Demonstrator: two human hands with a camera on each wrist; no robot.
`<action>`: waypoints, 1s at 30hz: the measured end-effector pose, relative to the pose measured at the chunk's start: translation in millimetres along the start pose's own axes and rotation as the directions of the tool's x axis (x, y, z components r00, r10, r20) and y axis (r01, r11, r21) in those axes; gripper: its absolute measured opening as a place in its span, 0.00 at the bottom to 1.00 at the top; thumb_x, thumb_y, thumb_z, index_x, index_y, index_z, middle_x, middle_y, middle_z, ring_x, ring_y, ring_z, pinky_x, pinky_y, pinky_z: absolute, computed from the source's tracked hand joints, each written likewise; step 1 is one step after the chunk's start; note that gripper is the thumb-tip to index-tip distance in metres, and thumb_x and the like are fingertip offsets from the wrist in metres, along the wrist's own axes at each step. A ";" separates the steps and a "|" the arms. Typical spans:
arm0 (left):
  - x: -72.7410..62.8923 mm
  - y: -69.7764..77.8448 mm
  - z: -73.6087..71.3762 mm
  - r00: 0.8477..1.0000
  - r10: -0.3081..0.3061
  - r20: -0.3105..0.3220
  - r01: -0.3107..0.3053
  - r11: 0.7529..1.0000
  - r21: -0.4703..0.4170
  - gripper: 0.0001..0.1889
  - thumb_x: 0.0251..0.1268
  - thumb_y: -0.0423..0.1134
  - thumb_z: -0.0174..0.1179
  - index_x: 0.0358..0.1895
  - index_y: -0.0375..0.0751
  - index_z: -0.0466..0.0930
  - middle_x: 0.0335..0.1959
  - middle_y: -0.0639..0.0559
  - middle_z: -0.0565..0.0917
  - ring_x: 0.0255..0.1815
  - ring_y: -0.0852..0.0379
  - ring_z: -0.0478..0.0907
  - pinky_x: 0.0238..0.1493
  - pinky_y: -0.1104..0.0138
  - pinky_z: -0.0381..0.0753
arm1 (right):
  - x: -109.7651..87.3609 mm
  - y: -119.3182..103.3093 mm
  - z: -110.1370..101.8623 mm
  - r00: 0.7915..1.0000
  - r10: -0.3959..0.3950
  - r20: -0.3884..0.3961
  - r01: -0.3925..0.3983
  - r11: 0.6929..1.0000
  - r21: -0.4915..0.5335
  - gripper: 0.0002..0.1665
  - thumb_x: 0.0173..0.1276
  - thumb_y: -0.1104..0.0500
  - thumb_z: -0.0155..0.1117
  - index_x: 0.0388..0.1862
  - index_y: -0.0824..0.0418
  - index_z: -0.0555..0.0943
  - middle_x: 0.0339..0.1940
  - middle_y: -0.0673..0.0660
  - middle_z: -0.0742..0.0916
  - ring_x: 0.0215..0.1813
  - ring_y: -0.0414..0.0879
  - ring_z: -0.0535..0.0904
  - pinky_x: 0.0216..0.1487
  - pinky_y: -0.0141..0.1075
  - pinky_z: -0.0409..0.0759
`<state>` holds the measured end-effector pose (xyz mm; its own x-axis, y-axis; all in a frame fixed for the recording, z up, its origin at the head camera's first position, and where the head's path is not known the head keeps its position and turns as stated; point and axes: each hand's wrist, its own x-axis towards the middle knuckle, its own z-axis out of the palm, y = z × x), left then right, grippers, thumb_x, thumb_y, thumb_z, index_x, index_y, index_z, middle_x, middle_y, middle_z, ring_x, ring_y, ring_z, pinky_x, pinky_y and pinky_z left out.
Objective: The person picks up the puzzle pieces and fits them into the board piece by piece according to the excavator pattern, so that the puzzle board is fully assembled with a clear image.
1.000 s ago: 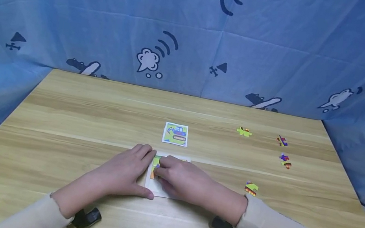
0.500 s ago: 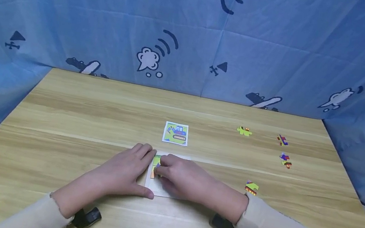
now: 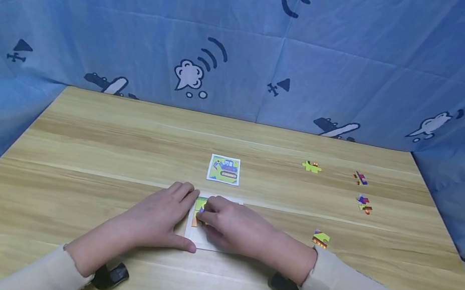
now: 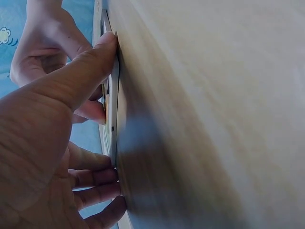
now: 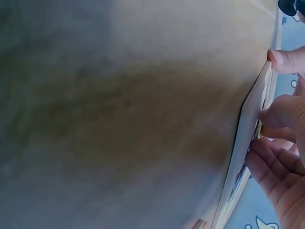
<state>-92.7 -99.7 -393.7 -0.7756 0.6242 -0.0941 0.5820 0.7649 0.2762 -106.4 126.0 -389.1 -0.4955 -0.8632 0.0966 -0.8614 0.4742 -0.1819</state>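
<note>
A white puzzle board [image 3: 203,243] lies flat on the table in front of me, with green and orange puzzle pieces [image 3: 195,220] at its upper left. My left hand [image 3: 159,219] holds the board's left side, its thumb at the near corner and its fingertips at the far one. My right hand [image 3: 233,224] reaches over the board, thumb and index finger pinching a small puzzle piece [image 3: 203,208] against the laid pieces. Most of that piece is hidden by the fingers. In the left wrist view the board [image 4: 113,119] shows edge-on between thumb and fingers.
Behind the board lies a square picture card [image 3: 224,169] of an excavator. Several loose puzzle pieces lie to the right, among them a green one [image 3: 311,167], a purple one [image 3: 360,178] and a green-and-red one [image 3: 320,238]. A blue curtain [image 3: 249,41] borders the table.
</note>
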 end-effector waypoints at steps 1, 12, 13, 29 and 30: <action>-0.1 -0.3 0.2 1.000 0.000 0.000 0.000 1.000 -0.002 0.58 0.53 0.72 0.72 0.75 0.27 0.66 0.68 0.39 0.73 0.68 0.43 0.72 0.66 0.52 0.80 | 0.1 -0.5 -0.1 1.000 0.002 0.002 -0.002 1.000 -0.009 0.13 0.72 0.60 0.68 0.54 0.57 0.88 0.45 0.52 0.85 0.43 0.41 0.82 0.43 0.30 0.85; -0.4 -1.9 1.9 1.000 -0.001 0.000 0.001 1.000 -0.013 0.59 0.54 0.72 0.71 0.76 0.28 0.65 0.68 0.39 0.73 0.68 0.44 0.71 0.67 0.52 0.79 | 0.6 -1.7 0.5 1.000 -0.010 -0.018 0.009 0.999 -0.052 0.11 0.72 0.59 0.69 0.50 0.56 0.89 0.41 0.50 0.84 0.38 0.39 0.78 0.37 0.29 0.83; -0.4 -1.9 1.9 1.000 0.000 0.000 0.000 1.000 -0.012 0.59 0.54 0.72 0.71 0.76 0.28 0.65 0.68 0.39 0.73 0.68 0.44 0.71 0.67 0.52 0.79 | 0.8 -1.9 0.1 1.000 -0.007 -0.015 0.006 0.999 -0.052 0.10 0.72 0.59 0.68 0.50 0.56 0.89 0.41 0.50 0.84 0.38 0.39 0.78 0.37 0.29 0.82; -1.0 -0.3 -0.3 1.000 -0.005 0.010 0.006 1.000 -0.019 0.58 0.55 0.71 0.71 0.76 0.28 0.64 0.69 0.39 0.72 0.70 0.43 0.71 0.69 0.51 0.78 | 0.3 -2.1 -1.3 1.000 0.012 0.021 -0.011 0.999 -0.048 0.14 0.73 0.58 0.69 0.55 0.56 0.89 0.47 0.52 0.85 0.44 0.39 0.80 0.43 0.29 0.84; -1.0 -0.2 -0.4 1.000 -0.004 0.010 0.005 1.000 -0.019 0.58 0.55 0.71 0.71 0.76 0.28 0.65 0.69 0.39 0.72 0.70 0.43 0.71 0.69 0.51 0.78 | 0.2 -2.1 -0.9 1.000 0.008 0.015 -0.007 0.998 -0.054 0.13 0.73 0.59 0.69 0.54 0.56 0.89 0.46 0.51 0.85 0.43 0.39 0.80 0.42 0.28 0.84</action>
<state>-92.2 -100.5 -393.3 -0.7757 0.6223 -0.1048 0.5736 0.7645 0.2940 -104.7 125.0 -387.8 -0.5005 -0.8619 0.0809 -0.8627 0.4889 -0.1291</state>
